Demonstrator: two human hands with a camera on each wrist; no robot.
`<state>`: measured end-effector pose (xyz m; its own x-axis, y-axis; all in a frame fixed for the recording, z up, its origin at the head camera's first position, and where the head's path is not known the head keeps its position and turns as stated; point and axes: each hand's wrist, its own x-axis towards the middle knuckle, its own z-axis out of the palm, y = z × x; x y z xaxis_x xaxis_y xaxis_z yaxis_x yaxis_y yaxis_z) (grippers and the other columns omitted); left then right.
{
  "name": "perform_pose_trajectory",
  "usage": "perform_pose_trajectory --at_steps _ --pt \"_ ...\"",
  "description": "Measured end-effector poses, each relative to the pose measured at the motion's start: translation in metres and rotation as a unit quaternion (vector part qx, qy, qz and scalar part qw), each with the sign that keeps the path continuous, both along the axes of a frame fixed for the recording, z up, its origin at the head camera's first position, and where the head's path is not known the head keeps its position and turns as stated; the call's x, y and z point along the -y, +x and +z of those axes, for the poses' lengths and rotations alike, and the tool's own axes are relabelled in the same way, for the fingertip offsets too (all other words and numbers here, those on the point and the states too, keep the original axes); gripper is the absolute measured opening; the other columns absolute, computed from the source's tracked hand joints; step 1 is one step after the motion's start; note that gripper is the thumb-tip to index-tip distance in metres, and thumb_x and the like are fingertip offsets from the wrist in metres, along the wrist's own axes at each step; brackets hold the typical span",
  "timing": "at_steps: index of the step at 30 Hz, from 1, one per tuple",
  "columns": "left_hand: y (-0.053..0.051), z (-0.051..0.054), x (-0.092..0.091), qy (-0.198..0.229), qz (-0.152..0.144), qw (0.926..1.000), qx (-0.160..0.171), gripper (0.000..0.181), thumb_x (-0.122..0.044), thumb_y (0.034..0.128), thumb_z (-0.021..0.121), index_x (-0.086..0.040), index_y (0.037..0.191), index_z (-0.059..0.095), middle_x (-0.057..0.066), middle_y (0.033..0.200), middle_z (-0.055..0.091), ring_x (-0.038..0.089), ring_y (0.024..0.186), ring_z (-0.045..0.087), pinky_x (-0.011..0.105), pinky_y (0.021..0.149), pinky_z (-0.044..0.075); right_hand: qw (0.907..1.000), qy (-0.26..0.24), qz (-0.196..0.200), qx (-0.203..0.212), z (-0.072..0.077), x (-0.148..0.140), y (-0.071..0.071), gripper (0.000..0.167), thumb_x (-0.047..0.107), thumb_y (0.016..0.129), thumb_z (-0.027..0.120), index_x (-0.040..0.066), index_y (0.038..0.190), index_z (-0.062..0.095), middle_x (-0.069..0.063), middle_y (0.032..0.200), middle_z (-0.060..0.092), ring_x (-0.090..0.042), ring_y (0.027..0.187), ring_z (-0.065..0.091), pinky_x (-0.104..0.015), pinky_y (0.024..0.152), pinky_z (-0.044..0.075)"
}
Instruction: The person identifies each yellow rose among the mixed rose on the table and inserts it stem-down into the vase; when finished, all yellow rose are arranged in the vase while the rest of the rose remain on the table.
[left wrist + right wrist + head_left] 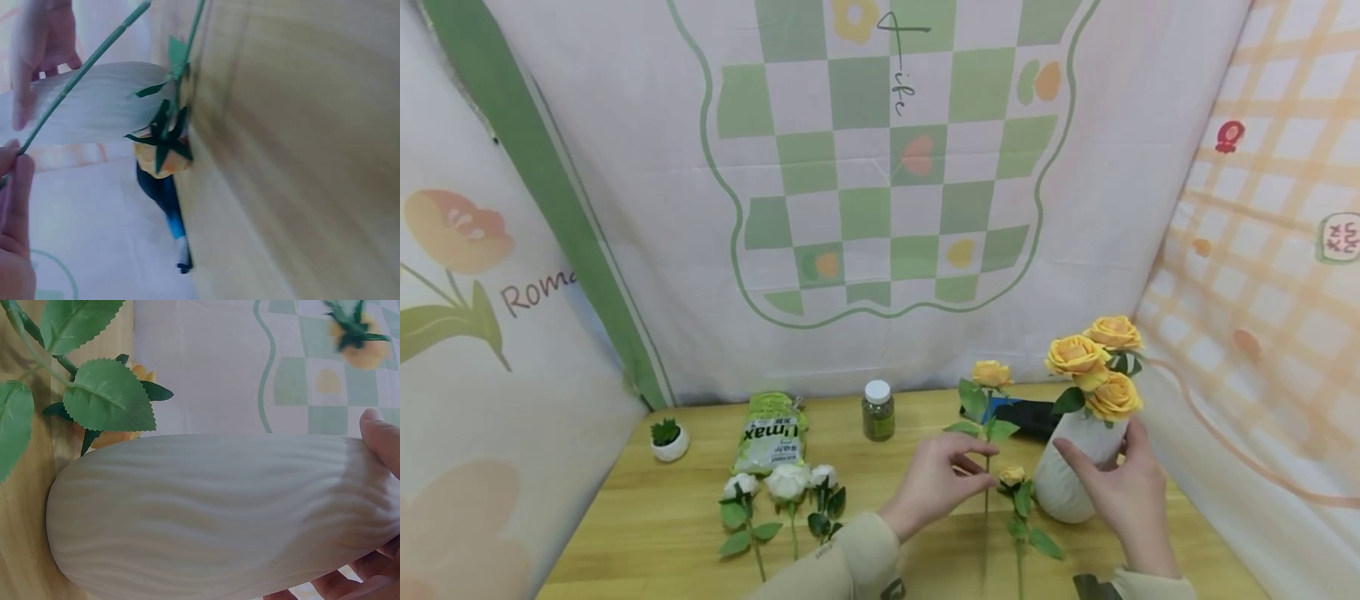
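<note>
Hidden bits by the white vase [1070,479]
Yellow roses [1077,357] hide its mouth. Left of it, a sleeve [827,575] covers some stem of the white roses [787,482], and the jar [877,412] has writing too small to read.

Five yellow, layered-petal roses with green leaves [1077,355] appear at a pale wooden table [647,517]: three in one white, rounded, rippled vase [1066,479] near the right edge, one in a left hand [936,483] and one lying beside the vase. One right hand [1131,500] makes two hands. Three white, round-headed roses [788,482] lie left of centre. Toward the far edge are one clear, white-capped jar [878,417] and one green-and-white plastic bag [772,437]; by the far left corner, one green succulent [665,431] in one round white pot [671,447].
</note>
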<state>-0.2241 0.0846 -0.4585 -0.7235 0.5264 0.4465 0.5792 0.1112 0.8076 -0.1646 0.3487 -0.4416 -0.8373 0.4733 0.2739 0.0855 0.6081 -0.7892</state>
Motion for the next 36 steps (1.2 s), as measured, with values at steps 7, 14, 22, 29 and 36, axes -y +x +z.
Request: perform_pose_trajectory --at_steps 7,14,22,29,36 --pt "-0.001 0.023 -0.004 0.051 -0.012 0.9928 -0.108 0.033 -0.005 0.0935 0.085 -0.010 0.126 0.079 0.002 0.119 0.076 -0.006 0.091 0.073 0.016 0.074 0.062 0.9998 -0.006 0.009 0.014 0.001 0.002 0.002 0.102 0.057 0.090 0.085 0.006 0.163 0.034 -0.036 0.143 0.054 -0.053 0.124 0.056 -0.069 0.090 0.053" --pt "-0.008 0.049 -0.007 0.094 -0.026 0.9794 -0.177 0.033 0.001 0.0916 0.085 -0.004 0.124 0.078 0.010 0.116 0.076 0.006 0.090 0.077 0.016 0.074 0.062 0.9997 -0.016 0.014 0.008 0.001 0.001 0.002 0.105 0.056 0.090 0.085 0.008 0.166 0.031 -0.036 0.148 0.052 -0.055 0.129 0.054 -0.073 0.095 0.051" --pt "-0.020 0.081 -0.017 0.083 -0.028 0.9575 -0.275 0.031 -0.005 0.0934 0.086 -0.005 0.123 0.078 0.007 0.116 0.077 -0.001 0.092 0.074 0.010 0.077 0.058 0.9997 -0.013 0.019 -0.011 0.000 0.000 0.002 0.101 0.050 0.091 0.087 0.006 0.164 0.034 -0.036 0.144 0.054 -0.055 0.127 0.055 -0.075 0.094 0.051" --pt "-0.027 0.110 -0.039 0.096 -0.057 0.9466 -0.303 0.030 -0.005 0.0953 0.084 -0.003 0.124 0.078 0.008 0.117 0.076 -0.004 0.096 0.072 0.010 0.082 0.058 0.9996 0.000 0.020 -0.022 -0.001 0.000 0.003 0.098 0.050 0.090 0.088 0.007 0.163 0.037 -0.032 0.142 0.057 -0.049 0.123 0.058 -0.059 0.084 0.054" --pt "-0.030 0.140 -0.062 0.141 -0.065 0.9373 -0.312 0.027 -0.003 0.0938 0.084 0.001 0.120 0.079 0.010 0.114 0.076 -0.001 0.098 0.073 0.013 0.082 0.059 0.9994 0.002 0.017 -0.029 -0.001 0.000 0.003 0.095 0.047 0.090 0.089 0.007 0.161 0.039 -0.033 0.141 0.058 -0.049 0.124 0.058 -0.063 0.089 0.052"
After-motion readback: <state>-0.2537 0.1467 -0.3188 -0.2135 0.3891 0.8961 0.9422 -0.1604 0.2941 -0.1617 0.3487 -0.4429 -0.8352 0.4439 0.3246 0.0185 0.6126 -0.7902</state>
